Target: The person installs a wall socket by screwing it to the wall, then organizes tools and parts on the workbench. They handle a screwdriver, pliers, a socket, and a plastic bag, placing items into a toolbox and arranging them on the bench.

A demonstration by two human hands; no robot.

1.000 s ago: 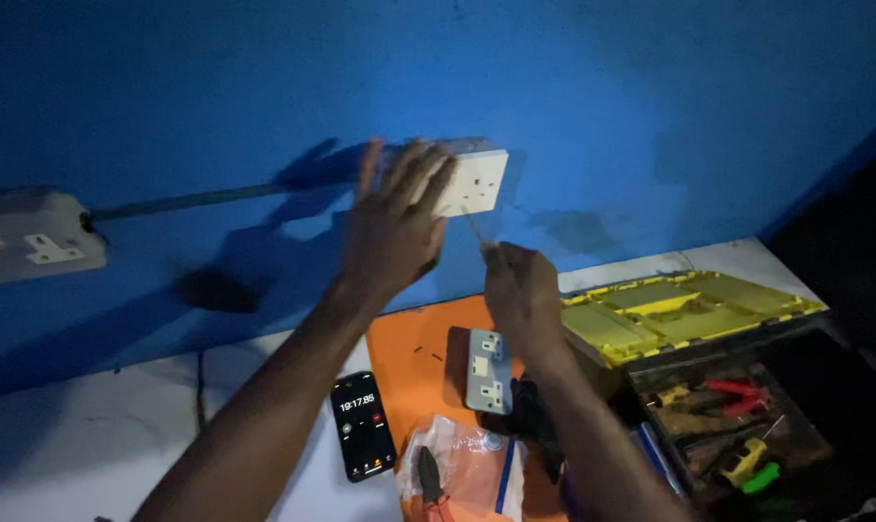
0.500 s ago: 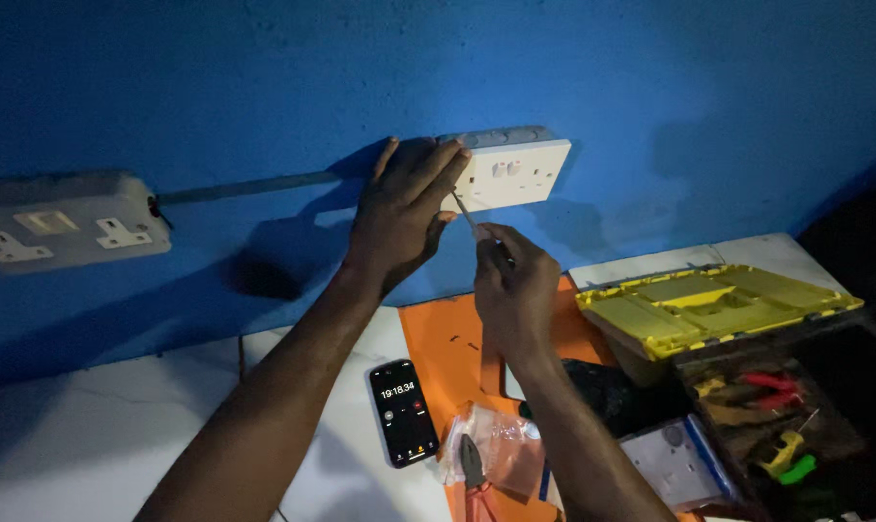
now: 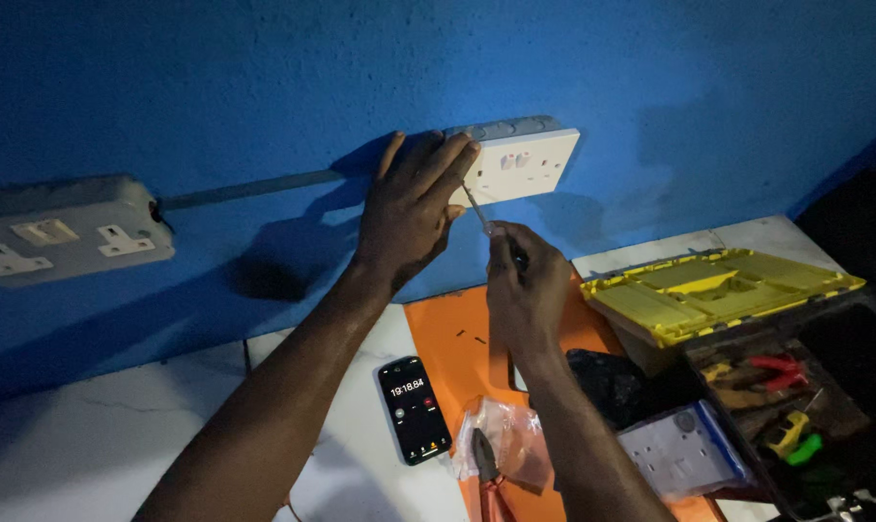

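My left hand (image 3: pixel 411 208) presses flat against the left side of a white double socket (image 3: pixel 520 162) mounted on the blue wall. My right hand (image 3: pixel 525 290) grips a screwdriver (image 3: pixel 478 211) whose thin shaft points up and left, its tip at the socket's lower left corner beside my left fingertips. The handle is mostly hidden inside my fist.
A second double socket (image 3: pixel 66 232) sits on the wall at left, joined by a conduit (image 3: pixel 254 188). On the white counter lie a phone (image 3: pixel 415 408), an orange sheet (image 3: pixel 462 343), pliers (image 3: pixel 486 469) on a plastic bag, a loose socket plate (image 3: pixel 684 449) and an open yellow-lidded toolbox (image 3: pixel 718 295).
The view has shifted so the socket and hands sit further right. My right hand has risen and brought the screwdriver tip up to the socket; my left hand stays on it.
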